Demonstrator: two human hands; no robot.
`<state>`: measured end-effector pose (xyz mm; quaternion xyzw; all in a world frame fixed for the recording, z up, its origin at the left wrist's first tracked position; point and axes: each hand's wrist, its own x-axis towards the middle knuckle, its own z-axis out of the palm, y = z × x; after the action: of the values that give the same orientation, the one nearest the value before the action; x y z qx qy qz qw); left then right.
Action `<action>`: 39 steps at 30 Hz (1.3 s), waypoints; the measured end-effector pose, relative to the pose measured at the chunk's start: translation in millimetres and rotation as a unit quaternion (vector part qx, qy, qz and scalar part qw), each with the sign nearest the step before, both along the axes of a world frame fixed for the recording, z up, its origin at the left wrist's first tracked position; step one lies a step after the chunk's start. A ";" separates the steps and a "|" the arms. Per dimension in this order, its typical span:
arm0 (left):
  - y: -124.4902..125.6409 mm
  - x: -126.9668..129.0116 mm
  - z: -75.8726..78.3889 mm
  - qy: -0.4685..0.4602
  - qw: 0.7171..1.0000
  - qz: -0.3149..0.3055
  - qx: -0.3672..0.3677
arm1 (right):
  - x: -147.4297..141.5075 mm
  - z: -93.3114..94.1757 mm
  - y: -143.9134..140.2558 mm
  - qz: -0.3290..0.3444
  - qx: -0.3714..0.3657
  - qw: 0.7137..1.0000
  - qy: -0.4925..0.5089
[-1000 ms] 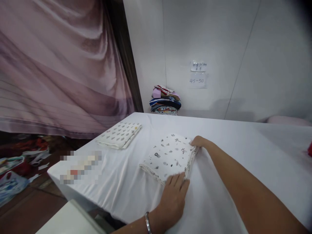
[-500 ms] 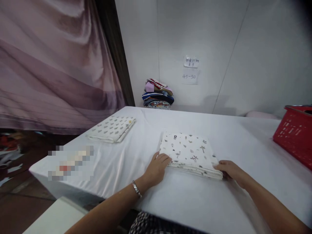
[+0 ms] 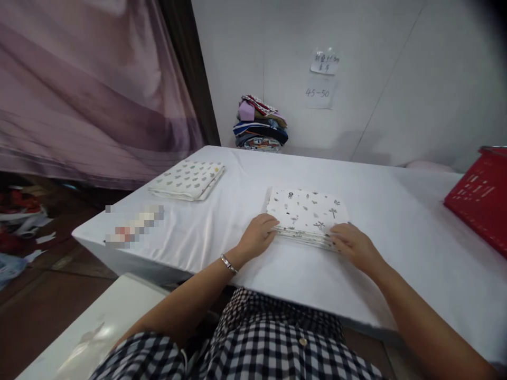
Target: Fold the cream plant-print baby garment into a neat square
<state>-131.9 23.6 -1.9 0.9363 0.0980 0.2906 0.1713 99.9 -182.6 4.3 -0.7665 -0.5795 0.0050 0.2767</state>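
Note:
A folded white cloth point(image 3: 303, 208) with small grey and brown palm and plant prints lies flat on the white-covered table in front of me, its layered edge facing me. My left hand point(image 3: 259, 235) holds its near left corner with the fingers bent over the edge. At the near right corner, my right hand point(image 3: 352, 243) grips the layers, fingertips on top and thumb at the front edge. To the left lies a second folded cloth point(image 3: 190, 179), white with rows of grey leaf-like prints, touched by neither hand.
The white table point(image 3: 229, 203) carries a red perforated basket point(image 3: 479, 192) at the right and a pixelated item point(image 3: 134, 227) at the left. A stack of folded fabrics point(image 3: 261, 126) stands by the wall behind. A pale stool-like surface point(image 3: 119, 311) is at lower left.
My right hand has shifted from the cloth's right side onto its near right corner. My left hand stays at the left corner. The view has tilted downward, showing my checked clothing.

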 end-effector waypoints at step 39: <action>2.4 44.9 -19.0 0.079 0.994 -0.018 0.077 | -16.5 -22.4 9.0 0.036 0.080 0.993 -0.079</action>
<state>-86.9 26.0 -20.9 0.9682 0.0722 0.2193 0.0958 83.4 -173.6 -18.2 -0.7187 -0.6251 -0.0926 0.2902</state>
